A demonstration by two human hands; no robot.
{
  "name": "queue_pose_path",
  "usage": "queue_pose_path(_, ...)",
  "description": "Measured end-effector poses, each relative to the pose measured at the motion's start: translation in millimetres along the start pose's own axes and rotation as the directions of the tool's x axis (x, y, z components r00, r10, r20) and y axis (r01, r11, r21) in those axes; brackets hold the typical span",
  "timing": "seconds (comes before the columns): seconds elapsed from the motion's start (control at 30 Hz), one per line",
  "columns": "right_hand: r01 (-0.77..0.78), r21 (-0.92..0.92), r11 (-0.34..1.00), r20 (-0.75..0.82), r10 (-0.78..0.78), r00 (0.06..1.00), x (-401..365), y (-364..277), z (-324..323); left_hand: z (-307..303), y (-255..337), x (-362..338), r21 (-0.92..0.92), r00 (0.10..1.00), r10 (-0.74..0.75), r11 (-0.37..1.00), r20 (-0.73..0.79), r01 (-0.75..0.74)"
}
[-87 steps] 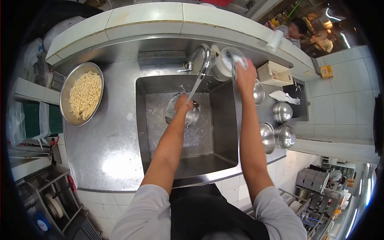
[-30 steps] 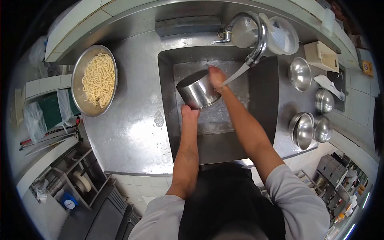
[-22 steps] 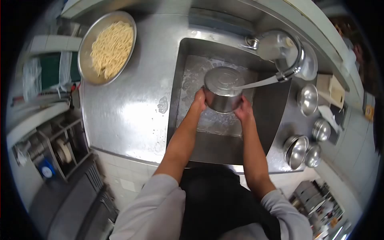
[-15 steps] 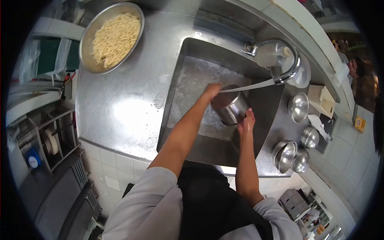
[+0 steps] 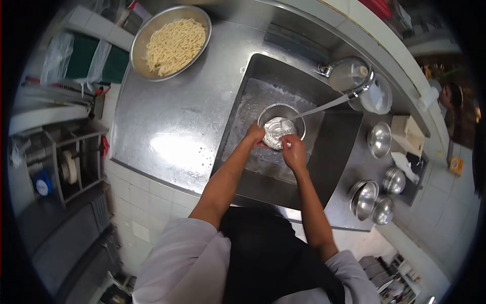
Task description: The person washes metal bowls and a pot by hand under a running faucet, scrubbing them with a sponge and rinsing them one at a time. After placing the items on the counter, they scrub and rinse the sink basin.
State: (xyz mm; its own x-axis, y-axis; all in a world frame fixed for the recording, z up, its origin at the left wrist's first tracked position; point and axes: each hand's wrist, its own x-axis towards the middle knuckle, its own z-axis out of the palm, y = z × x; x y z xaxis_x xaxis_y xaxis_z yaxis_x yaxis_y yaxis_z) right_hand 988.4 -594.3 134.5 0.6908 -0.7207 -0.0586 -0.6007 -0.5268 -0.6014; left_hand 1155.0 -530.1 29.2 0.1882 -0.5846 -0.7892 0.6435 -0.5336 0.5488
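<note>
A round stainless steel pot is held mouth up over the sink, with bubbly water inside it. Its left side is gripped by my left hand, fingers wrapped round the wall. At the near right rim is my right hand, fingers curled in over the water; whether they pinch the rim or a small thing is hidden. From the curved faucet a stream of water runs down into the pot.
A big metal bowl of pale noodle-like strips stands on the steel counter at the back left. Several steel bowls sit right of the sink. A clear plastic jug is behind the faucet.
The pot has turned from tilted on its side to mouth up and now catches the water. My right hand has moved from its outer wall to the near rim.
</note>
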Motion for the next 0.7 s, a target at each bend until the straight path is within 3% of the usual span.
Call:
queue_pose_path(0.03, -0.158, 0.147, 0.976, -0.146, 0.179, 0.973, -6, 3, -6, 1, -3, -1, -0.034, 1.0, 0.006, 0.999, -0.006, -0.007)
queue_pose_path(0.07, -0.145, 0.126, 0.981, -0.124, 0.16, 0.979, -9, 6, -13, 1, -8, -5, -0.017, 0.995, -0.092, 0.996, 0.023, 0.092)
queue_pose_path(0.1, -0.373, 0.029, 0.927, -0.193, 0.371, 0.908, -16, 10, -20, 2, -16, -9, 0.007, 0.979, -0.196, 0.981, 0.057, 0.196)
queue_pose_path(0.13, -0.591, -0.044, 0.805, -0.291, 0.556, 0.779, -24, 14, -26, 8, -2, -29, 0.039, 0.947, -0.298, 0.954, 0.122, 0.296)
queue_pose_path(0.17, -0.604, -0.058, 0.795, -0.294, 0.564, 0.771, -32, 22, -29, 9, -10, -26, 0.04, 0.94, -0.311, 0.95, 0.138, 0.309)
queue_pose_path(0.23, -0.583, 0.018, 0.812, -0.048, 0.583, 0.811, -33, 41, -35, 15, -17, -10, 0.174, 0.89, -0.431, 0.897, 0.148, 0.406)
queue_pose_path(0.27, -0.599, -0.078, 0.797, -0.011, 0.6, 0.8, -26, 47, -40, 19, -17, -1, 0.177, 0.887, -0.432, 0.897, 0.163, 0.404)
queue_pose_path(0.33, -0.542, -0.118, 0.832, -0.006, 0.545, 0.839, -12, 52, -50, 24, -18, 17, 0.584, 0.947, -0.316, 0.779, 0.051, 0.229)
queue_pose_path(0.37, -0.472, -0.148, 0.869, 0.008, 0.478, 0.878, 1, 46, -57, 26, -17, 31, 0.751, 0.988, 0.088, 0.642, 0.125, -0.152)
queue_pose_path(0.4, -0.474, -0.15, 0.868, 0.006, 0.48, 0.877, 13, 40, -64, 30, -16, 45, 0.832, 0.852, 0.442, 0.33, 0.281, -0.446)
queue_pose_path(0.47, -0.472, 0.021, 0.881, 0.195, 0.459, 0.867, 39, 17, -85, 58, 32, 48, 0.766, 0.771, 0.513, 0.295, 0.378, -0.572)
queue_pose_path(0.5, -0.477, 0.02, 0.879, 0.19, 0.465, 0.865, 47, 22, -86, 64, 47, 52, 0.763, 0.769, 0.511, 0.294, 0.384, -0.576)
queue_pose_path(0.57, -0.439, 0.105, 0.892, -0.104, 0.449, 0.888, 58, 32, -88, 71, 70, 58, 0.743, 0.715, 0.568, 0.249, 0.407, -0.621)
queue_pose_path(0.6, -0.437, 0.109, 0.893, -0.106, 0.448, 0.888, 59, 36, -89, 70, 78, 58, 0.745, 0.714, 0.569, 0.245, 0.408, -0.621)
queue_pose_path(0.63, -0.479, 0.065, 0.875, -0.171, 0.483, 0.859, 58, 37, -89, 66, 84, 58, 0.756, 0.885, 0.346, 0.475, 0.311, -0.451)
queue_pose_path(0.67, -0.519, 0.021, 0.854, -0.23, 0.51, 0.829, 58, 39, -87, 61, 87, 58, 0.731, 0.973, 0.075, 0.648, 0.219, -0.214)
queue_pose_path(0.7, -0.51, 0.018, 0.86, -0.215, 0.502, 0.838, 56, 39, -83, 58, 85, 56, 0.726, 0.976, 0.076, 0.657, 0.203, -0.202)
